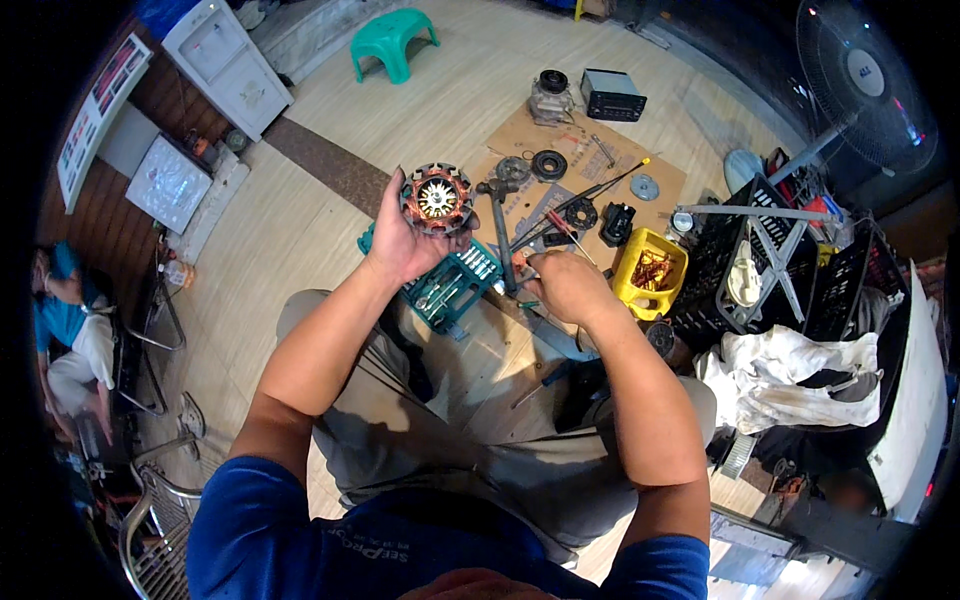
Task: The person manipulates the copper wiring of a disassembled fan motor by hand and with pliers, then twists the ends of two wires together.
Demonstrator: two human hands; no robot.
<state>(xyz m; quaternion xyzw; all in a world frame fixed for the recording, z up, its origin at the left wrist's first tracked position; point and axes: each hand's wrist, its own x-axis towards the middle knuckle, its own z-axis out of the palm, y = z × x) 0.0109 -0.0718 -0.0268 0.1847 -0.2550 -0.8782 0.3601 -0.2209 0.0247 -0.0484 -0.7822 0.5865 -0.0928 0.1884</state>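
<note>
My left hand (403, 240) is closed around a round alternator part (437, 198), with copper windings and a silver toothed centre facing up. My right hand (570, 287) has its fingers curled at the lower end of a hammer (501, 225). The hammer's head is just right of the alternator part, apart from it. Below my left hand lies an open teal socket set (447, 290). A red-handled screwdriver (562, 226) lies on the cardboard (655, 170) beyond my right hand. Part of the hammer's handle end is hidden by my fingers.
A yellow container (650, 268) of copper-coloured pieces stands right of my right hand. Black crates (745, 270), white cloth (795, 375) and a fan (865, 75) line the right side. A green stool (393, 42) stands far off; a person (75, 320) sits at left.
</note>
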